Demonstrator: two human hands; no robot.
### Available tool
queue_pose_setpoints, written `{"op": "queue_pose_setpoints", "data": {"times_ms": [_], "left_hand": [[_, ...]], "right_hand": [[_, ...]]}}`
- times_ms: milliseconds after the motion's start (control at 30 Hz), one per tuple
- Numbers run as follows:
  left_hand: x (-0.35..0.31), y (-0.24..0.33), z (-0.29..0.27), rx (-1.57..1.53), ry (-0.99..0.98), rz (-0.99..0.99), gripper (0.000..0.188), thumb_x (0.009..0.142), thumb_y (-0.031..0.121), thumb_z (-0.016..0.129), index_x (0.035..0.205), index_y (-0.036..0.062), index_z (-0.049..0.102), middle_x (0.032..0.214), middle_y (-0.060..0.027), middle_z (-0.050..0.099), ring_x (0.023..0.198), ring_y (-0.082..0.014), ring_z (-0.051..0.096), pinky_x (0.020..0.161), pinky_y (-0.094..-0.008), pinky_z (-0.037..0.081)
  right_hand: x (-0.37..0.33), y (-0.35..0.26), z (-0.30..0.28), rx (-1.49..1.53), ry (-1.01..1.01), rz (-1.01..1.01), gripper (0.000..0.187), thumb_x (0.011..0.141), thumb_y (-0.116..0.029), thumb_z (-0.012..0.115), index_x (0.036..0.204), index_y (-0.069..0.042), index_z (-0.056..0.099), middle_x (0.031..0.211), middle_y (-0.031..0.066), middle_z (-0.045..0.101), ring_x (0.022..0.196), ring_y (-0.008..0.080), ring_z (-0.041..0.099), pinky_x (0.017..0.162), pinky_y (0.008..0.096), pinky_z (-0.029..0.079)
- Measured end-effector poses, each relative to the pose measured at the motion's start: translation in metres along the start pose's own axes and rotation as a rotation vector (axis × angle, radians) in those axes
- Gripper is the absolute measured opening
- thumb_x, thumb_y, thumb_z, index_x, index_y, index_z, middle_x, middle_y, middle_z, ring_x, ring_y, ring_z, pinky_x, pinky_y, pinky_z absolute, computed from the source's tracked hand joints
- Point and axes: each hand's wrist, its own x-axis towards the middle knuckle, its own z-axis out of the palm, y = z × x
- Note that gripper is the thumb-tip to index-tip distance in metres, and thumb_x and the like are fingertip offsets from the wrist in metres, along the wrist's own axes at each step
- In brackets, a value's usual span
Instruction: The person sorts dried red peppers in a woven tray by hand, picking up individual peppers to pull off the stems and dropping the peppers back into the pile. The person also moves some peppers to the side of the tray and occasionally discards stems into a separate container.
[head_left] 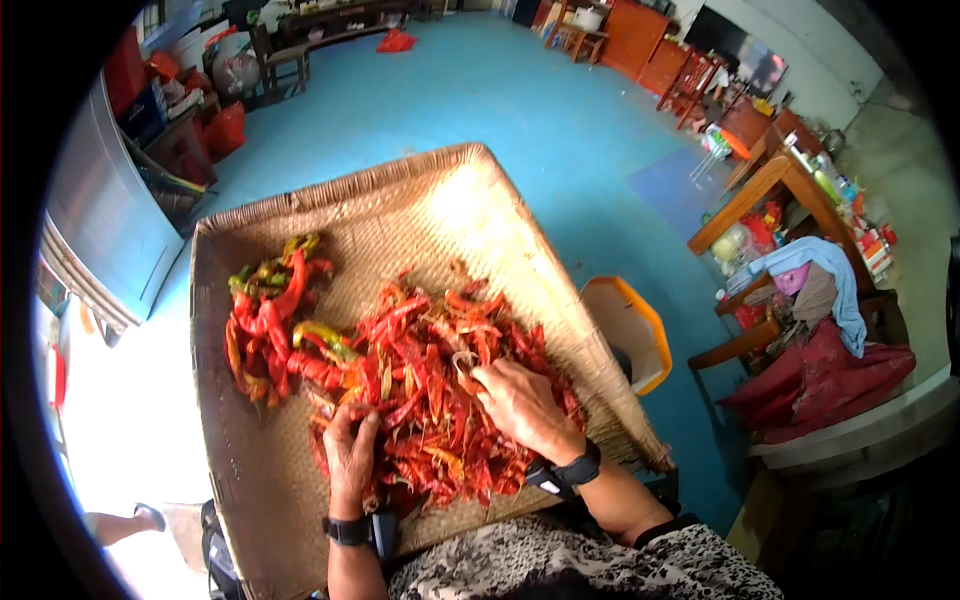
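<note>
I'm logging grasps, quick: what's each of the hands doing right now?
Left hand: fingers curled at the red peppers; whether it grips one can't be told.
Right hand: fingers bent beside a pale curved piece; grip unclear.

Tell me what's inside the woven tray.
The woven tray holds many red peppers, with some green-yellow peppers at its left. The left hand and right hand are over the heap. Whatever lies beneath the heap and hands is covered.
</note>
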Motion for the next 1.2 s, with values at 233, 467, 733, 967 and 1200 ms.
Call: {"op": "queue_pose_setpoints", "data": {"times_ms": [233,467,733,967,1200], "left_hand": [[0.000,-0.002,0.003,0.008,-0.029,0.070,0.007,0.093,0.008,0.063,0.091,0.0015,0.062,0.080,-0.0025,0.063,0.076,-0.0097,0.055,0.072,-0.0267,0.046],[0.005,0.001,0.003,0.094,0.005,0.025,0.012,0.093,0.012,0.061,0.093,-0.0007,0.062,0.078,-0.0055,0.063,0.075,-0.0116,0.056,0.069,-0.0289,0.047],[0.003,0.010,0.005,-0.122,-0.061,-0.021,0.007,0.094,0.010,0.065,0.097,0.0033,0.063,0.087,0.0026,0.063,0.081,-0.0075,0.055,0.077,-0.0238,0.046],[0.002,0.001,0.004,-0.209,-0.085,-0.014,0.017,0.095,0.014,0.064,0.108,0.0033,0.066,0.096,-0.0024,0.068,0.085,-0.0094,0.063,0.078,-0.0266,0.052],[0.005,-0.005,0.001,-0.108,-0.070,0.019,0.015,0.095,0.013,0.063,0.107,0.0044,0.067,0.096,-0.0009,0.068,0.085,-0.0082,0.062,0.079,-0.0257,0.052]], "right_hand": [[-0.006,-0.012,-0.023,0.293,0.211,0.028,0.012,0.088,0.003,0.060,0.097,-0.005,0.062,0.079,0.0094,0.062,0.069,0.0224,0.061,0.058,0.0353,0.050],[-0.004,-0.018,-0.058,0.733,0.448,0.179,0.020,0.091,0.004,0.061,0.110,-0.001,0.066,0.100,0.0101,0.070,0.084,0.0152,0.069,0.072,0.0285,0.059],[-0.029,0.058,-0.121,0.305,1.003,0.241,0.018,0.097,0.000,0.054,0.113,0.001,0.064,0.102,0.0112,0.070,0.087,0.0177,0.069,0.080,0.0291,0.056],[-0.043,0.088,-0.113,-0.423,0.726,0.291,0.027,0.085,-0.006,0.065,0.112,-0.003,0.065,0.109,0.0144,0.064,0.107,0.0348,0.056,0.098,0.0445,0.041],[-0.008,0.062,-0.030,-0.269,0.178,0.102,0.025,0.087,-0.017,0.067,0.104,0.000,0.059,0.092,0.0134,0.064,0.082,0.0278,0.063,0.071,0.0412,0.051]]}}
